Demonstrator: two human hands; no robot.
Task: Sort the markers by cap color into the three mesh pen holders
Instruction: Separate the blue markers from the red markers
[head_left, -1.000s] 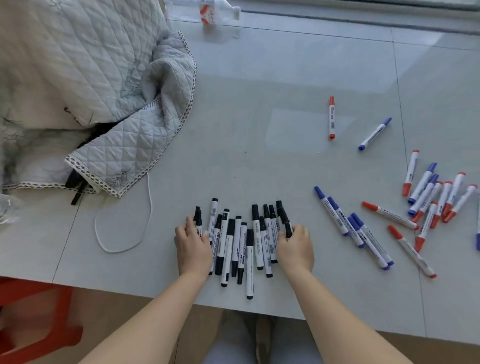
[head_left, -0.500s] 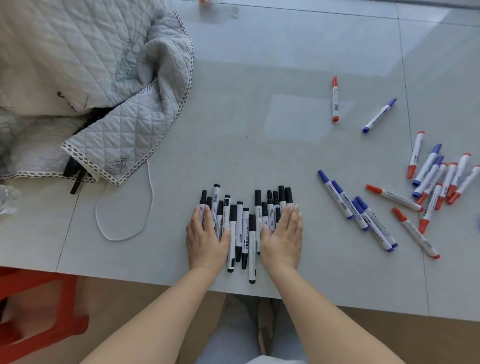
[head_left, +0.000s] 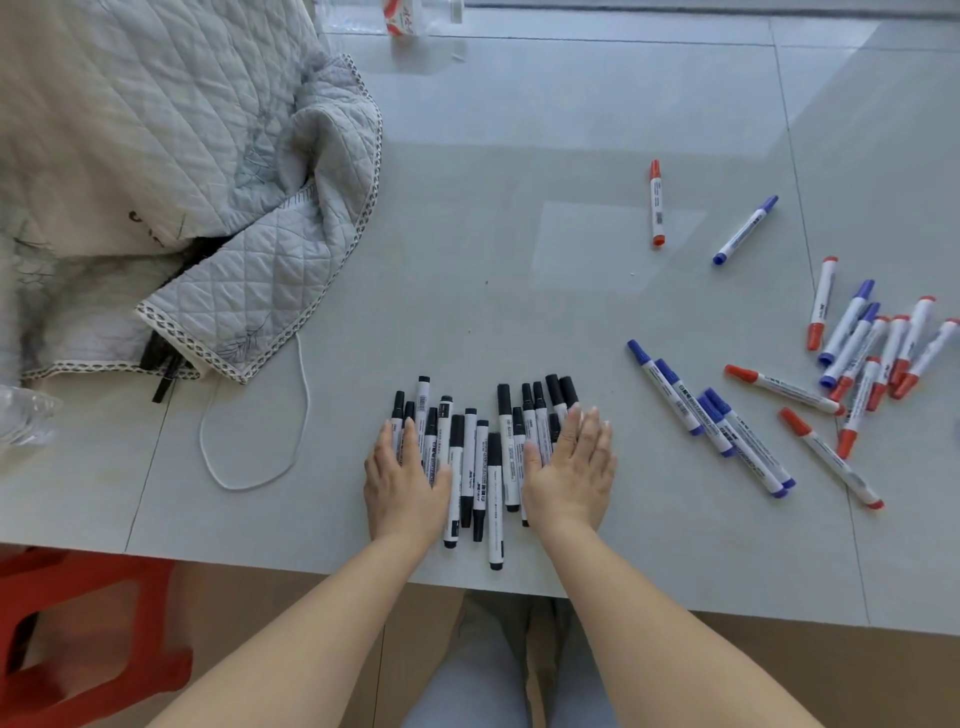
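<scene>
Several black-capped markers (head_left: 480, 467) lie side by side in a row near the table's front edge. My left hand (head_left: 402, 480) lies flat with straight fingers on the left end of the row. Flat on the right end rests my right hand (head_left: 571, 467), fingers straight. Several blue-capped markers (head_left: 711, 415) lie to the right. A mixed pile of red and blue markers (head_left: 878, 343) sits at the far right. One red marker (head_left: 657, 202) and one blue marker (head_left: 745, 230) lie apart, further back. No mesh pen holder is in view.
A quilted grey blanket (head_left: 208, 182) covers the table's left part, with a white cord (head_left: 249, 447) looping out from it. A plastic bottle (head_left: 410, 15) lies at the far edge. A red stool (head_left: 78, 649) stands below the table at left.
Both hands went from curled around the ends of the black marker row to lying flat on it, pushing the markers closer together.
</scene>
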